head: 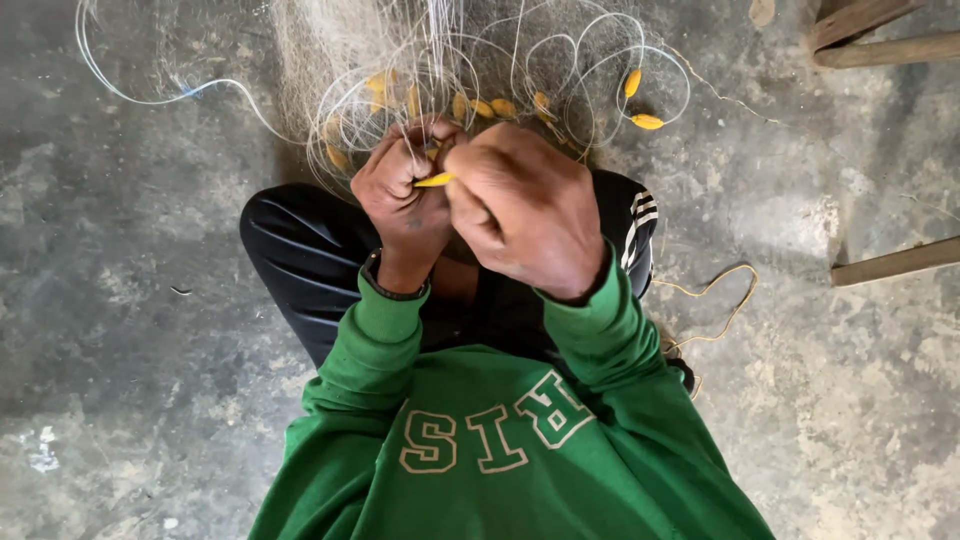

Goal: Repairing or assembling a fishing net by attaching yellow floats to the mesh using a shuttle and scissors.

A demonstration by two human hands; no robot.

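Note:
My left hand (405,190) and my right hand (525,205) meet close together over my lap, both closed around a small yellow float (434,180) and the thin white line of a fishing net (420,60). The float's tip pokes out between the two hands. The fine pale net lies bunched on the floor just beyond my fingers, with loops of white cord and several more yellow floats (640,100) strung along it. My fingertips are hidden behind the knuckles.
I sit on a grey concrete floor (130,300) in black trousers (300,250) and a green sweatshirt. Wooden legs of a piece of furniture (870,40) stand at the upper right. A yellowish string (715,300) trails on the floor at my right.

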